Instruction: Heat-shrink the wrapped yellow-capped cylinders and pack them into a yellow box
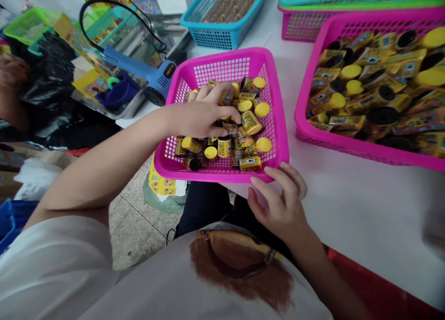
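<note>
My left hand [203, 111] reaches into a pink basket [281, 144], fingers spread over a heap of small yellow-labelled bottles. Its thumb lies close to an upright bottle [224, 147] with a dark top; whether they touch I cannot tell. Some bottles have yellow caps, such as the capped bottle [251, 123] right of my index finger, and others show black ends. Part of the heap is hidden under my palm. At the basket's front right corner my right hand [283, 202] is open, its fingertips by the rim and nothing held.
A larger pink basket [301, 121] of similar bottles stands on the white table [333, 195] at the right. Behind is a blue basket [215, 38] of packed pieces. A blue heat gun [158, 77] lies left of the near basket. Another person's hand [13, 72] shows far left.
</note>
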The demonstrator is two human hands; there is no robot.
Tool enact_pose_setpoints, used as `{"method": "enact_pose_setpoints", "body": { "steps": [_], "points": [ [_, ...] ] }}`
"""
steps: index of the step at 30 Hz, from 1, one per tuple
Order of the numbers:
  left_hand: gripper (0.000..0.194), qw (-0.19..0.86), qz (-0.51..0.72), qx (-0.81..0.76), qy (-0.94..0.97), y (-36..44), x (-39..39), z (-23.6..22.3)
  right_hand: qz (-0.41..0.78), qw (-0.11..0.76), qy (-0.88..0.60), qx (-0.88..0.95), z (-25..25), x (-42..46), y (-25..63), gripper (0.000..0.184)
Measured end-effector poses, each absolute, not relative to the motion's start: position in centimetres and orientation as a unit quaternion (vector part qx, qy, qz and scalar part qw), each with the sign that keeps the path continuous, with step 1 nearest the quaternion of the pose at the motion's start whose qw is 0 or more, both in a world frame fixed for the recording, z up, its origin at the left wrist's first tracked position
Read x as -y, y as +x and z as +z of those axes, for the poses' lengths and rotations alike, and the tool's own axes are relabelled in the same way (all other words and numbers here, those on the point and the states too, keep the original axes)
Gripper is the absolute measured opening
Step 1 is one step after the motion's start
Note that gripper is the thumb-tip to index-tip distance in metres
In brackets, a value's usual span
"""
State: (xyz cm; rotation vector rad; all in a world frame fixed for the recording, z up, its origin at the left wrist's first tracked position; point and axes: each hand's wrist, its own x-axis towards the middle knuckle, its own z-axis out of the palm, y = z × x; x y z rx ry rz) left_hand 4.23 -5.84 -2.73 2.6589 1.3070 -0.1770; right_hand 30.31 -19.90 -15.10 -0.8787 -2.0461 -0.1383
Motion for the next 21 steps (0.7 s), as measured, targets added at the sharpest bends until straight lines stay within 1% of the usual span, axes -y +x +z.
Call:
{"method": "enact_pose_setpoints", "body": {
  "steps": [4,9,14,17,21],
  "points": [
    [0.053,0.067,-0.080,-0.444,0.890,4.5,6.0,-3.5,-0.067,0.444,-0.352,0.822,-15.1,19.8,30.3,0.049],
    [0.055,0.062,-0.048,-0.437,0.896,4.4,6.6,-3.3,-0.068,0.444,-0.348,0.823,-15.1,19.7,30.3,0.050],
    [0.064,0.066,-0.036,-0.400,0.913,4.7,8.8,-3.0,-0.072,0.449,-0.346,0.821,-15.2,19.7,30.3,0.050],
    [0.056,0.047,-0.024,-0.388,0.920,4.9,9.3,-3.7,-0.074,0.447,-0.350,0.820,-15.2,19.7,30.3,0.050],
    [0.036,0.053,0.017,-0.396,0.917,4.7,8.2,-4.5,-0.072,0.448,-0.351,0.819,-15.3,19.7,30.3,0.051]
  ]
}}
